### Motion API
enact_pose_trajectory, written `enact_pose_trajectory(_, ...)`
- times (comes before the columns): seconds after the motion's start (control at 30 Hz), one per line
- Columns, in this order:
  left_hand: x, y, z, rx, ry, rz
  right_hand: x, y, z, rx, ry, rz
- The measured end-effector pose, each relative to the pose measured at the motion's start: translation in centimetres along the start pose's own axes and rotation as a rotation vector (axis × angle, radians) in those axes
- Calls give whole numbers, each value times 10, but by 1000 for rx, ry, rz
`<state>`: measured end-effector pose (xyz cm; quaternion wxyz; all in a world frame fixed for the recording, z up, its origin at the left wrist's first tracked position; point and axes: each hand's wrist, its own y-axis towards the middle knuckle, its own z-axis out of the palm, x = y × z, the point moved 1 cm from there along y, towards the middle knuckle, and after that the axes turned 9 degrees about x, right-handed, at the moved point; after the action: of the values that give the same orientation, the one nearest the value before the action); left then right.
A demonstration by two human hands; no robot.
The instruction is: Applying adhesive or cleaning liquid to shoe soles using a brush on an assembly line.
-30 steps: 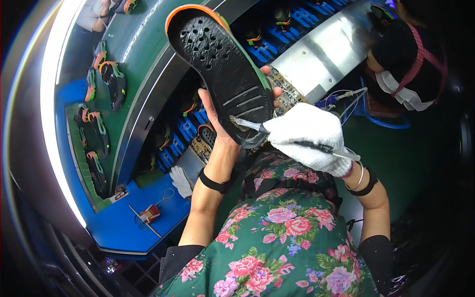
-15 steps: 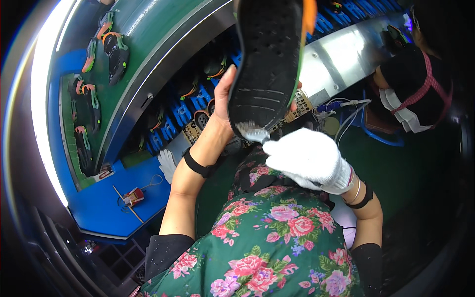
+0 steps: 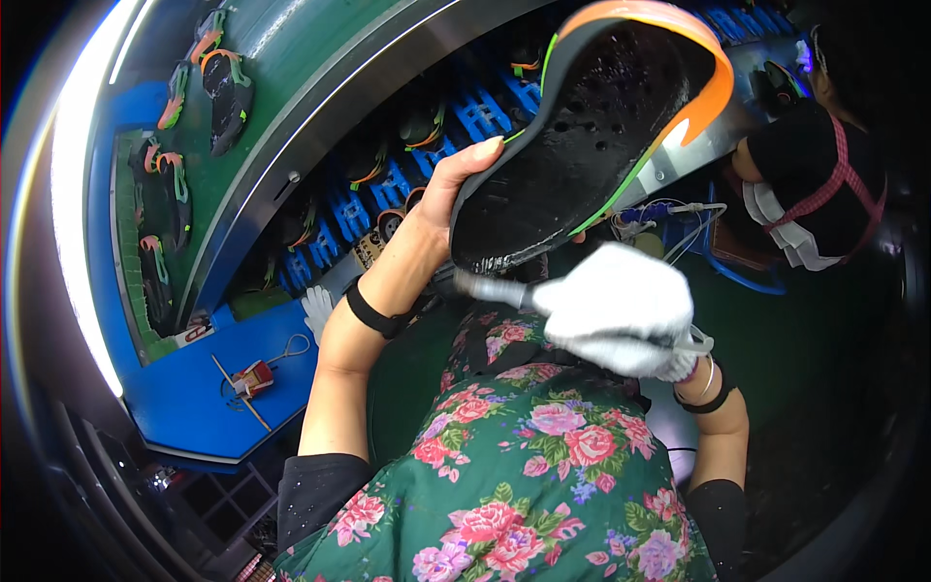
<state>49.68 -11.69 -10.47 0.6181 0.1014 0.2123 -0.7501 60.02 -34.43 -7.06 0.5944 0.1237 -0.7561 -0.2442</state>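
Two hands meet — left hand [image 3: 454,199] fingers [image 3: 482,150] grip the black sole [image 3: 582,136], gloved right hand [image 3: 621,310] below.

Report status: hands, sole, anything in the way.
Left hand grips black sole, raised. Gloved right hand holds brush at sole's heel edge. Nothing between them.

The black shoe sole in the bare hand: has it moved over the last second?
Yes. The black shoe sole has swung up and to the right, judged against the floral apron; its orange edge now nears the picture's top.
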Motion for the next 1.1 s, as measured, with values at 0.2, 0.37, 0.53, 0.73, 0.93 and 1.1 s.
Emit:
enact_pose_trajectory(0.2, 6, 12, -2, 57, -33, 45, 1, 0, 12, -172, 387, 302)
enact_pose_trajectory(0.37, 45, -1, -13, -131, -387, 157, -9, 17, -22, -271, -258, 190)
enact_pose_trajectory(0.53, 54, -8, 10, -77, -214, 150, -7, 40, -31, -308, -580, 49)
enact_pose_trajectory(0.73, 21, -24, 16, 80, -88, 301, -12, 5, -27, -256, 248, 243)
enact_pose_trajectory(0.93, -89, -20, 29, 430, 92, 472, -35, -29, -33, -729, 635, 396)
enact_pose_trajectory(1.1, -171, -1, 1, 137, -420, 861, -65, -41, -10, -621, 571, 528)
